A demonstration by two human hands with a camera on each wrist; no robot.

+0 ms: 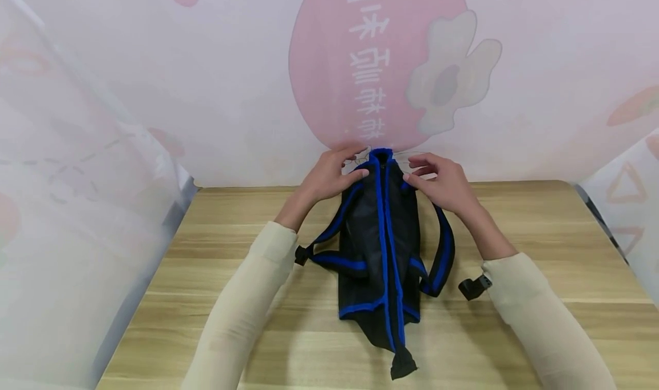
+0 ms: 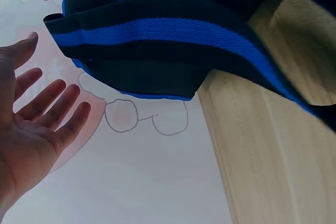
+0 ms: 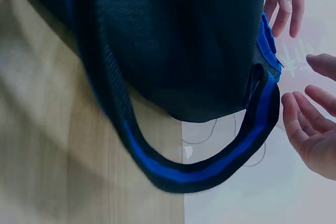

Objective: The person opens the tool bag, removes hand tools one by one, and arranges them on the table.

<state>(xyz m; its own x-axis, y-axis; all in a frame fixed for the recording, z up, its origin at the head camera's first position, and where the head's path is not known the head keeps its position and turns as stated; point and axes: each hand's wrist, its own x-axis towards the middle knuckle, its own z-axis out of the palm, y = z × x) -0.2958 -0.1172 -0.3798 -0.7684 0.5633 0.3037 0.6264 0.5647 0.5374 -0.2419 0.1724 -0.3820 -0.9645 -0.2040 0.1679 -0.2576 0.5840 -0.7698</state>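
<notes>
A black fabric bag [image 1: 360,230] with blue trim stands on the wooden table, its blue-edged central seam running from the top opening toward me. My left hand [image 1: 334,172] is beside its upper left edge; the left wrist view shows this hand [image 2: 37,124] with spread fingers, apart from the cloth. At the upper right edge is my right hand [image 1: 440,184], fingers loosely bent. In the right wrist view that hand [image 3: 315,129] holds nothing, close to a looped blue-striped strap [image 3: 194,174]. Another striped strap [image 2: 157,30] crosses the bag's left side.
A black buckle [image 1: 302,255] hangs at the left strap's end. Another black buckle [image 1: 475,287] lies right of the bag, by the right sleeve. Behind the wooden table [image 1: 247,218] rises a pale printed backdrop [image 1: 231,92]. A black tab [image 1: 403,364] ends the seam nearest me.
</notes>
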